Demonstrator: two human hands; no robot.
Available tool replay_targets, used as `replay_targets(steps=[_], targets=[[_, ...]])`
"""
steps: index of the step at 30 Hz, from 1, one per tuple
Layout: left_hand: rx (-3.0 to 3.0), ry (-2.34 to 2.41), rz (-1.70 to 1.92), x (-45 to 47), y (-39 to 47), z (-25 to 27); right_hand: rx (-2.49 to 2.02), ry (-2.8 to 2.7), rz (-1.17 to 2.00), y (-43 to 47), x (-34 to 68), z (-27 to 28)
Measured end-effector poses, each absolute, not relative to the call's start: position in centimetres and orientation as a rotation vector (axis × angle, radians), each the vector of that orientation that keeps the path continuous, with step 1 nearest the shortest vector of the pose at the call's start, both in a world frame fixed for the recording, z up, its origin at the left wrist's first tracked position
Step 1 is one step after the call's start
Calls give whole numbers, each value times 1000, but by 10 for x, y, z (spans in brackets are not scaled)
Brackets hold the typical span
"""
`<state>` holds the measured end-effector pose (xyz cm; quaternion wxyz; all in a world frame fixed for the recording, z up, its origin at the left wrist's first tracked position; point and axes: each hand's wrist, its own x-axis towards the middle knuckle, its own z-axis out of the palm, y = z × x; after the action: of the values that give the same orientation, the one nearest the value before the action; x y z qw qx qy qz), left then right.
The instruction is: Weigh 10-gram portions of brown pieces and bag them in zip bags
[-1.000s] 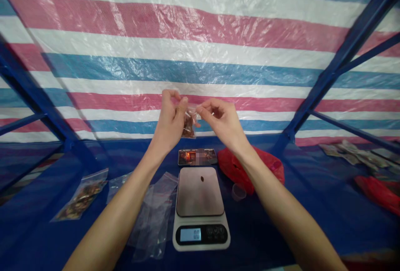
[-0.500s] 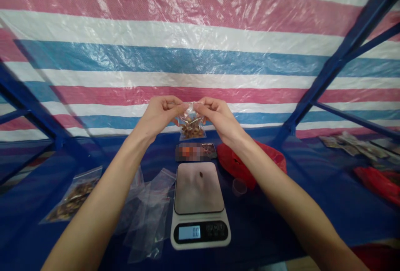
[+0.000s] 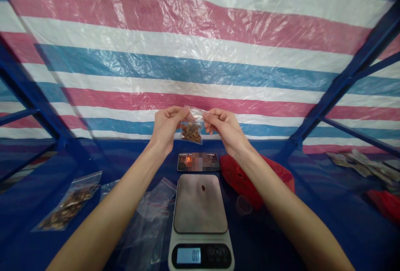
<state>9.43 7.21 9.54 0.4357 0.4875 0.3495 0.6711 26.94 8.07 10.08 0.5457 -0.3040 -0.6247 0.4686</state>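
Both hands hold one small clear zip bag (image 3: pixel 191 128) with brown pieces inside, raised above the table. My left hand (image 3: pixel 166 126) pinches the bag's top left corner and my right hand (image 3: pixel 224 128) pinches its top right corner. Below them stands a white kitchen scale (image 3: pixel 201 221) with a steel plate; one small dark piece (image 3: pixel 203 188) lies on the plate and the display reads 0.0. A phone (image 3: pixel 198 161) lies flat just behind the scale.
A filled clear bag (image 3: pixel 67 206) of brown pieces lies at the left on the blue table cover. Several empty clear bags (image 3: pixel 150 217) lie left of the scale. A red plastic bag (image 3: pixel 254 177) and a small clear cup (image 3: pixel 243 204) sit right of it. Blue frame bars rise at both sides.
The bag went from hanging edge-on between my fingers to being held flat by its top corners. My hands dropped slightly in view as the camera tilted; the scale now sits lower in frame.
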Motion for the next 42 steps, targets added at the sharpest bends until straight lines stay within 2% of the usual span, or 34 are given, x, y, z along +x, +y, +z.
replay_targets(steps=[8,15,20,31,42], targets=[[1266,851,1803,103,68,96,-700,-1510,961,71,269,110],[1458,879,1720,106,67,91,-689,-1440,1056,77,266,102],[1380,826,1730,109,67,90,-689,-1388,1101,78,264,100],[1254,823,1694,115,67,88,-740,-1428,855,75,263,103],[1363,814,1796,113,69,86,-701,-1579,824,72,266,108]])
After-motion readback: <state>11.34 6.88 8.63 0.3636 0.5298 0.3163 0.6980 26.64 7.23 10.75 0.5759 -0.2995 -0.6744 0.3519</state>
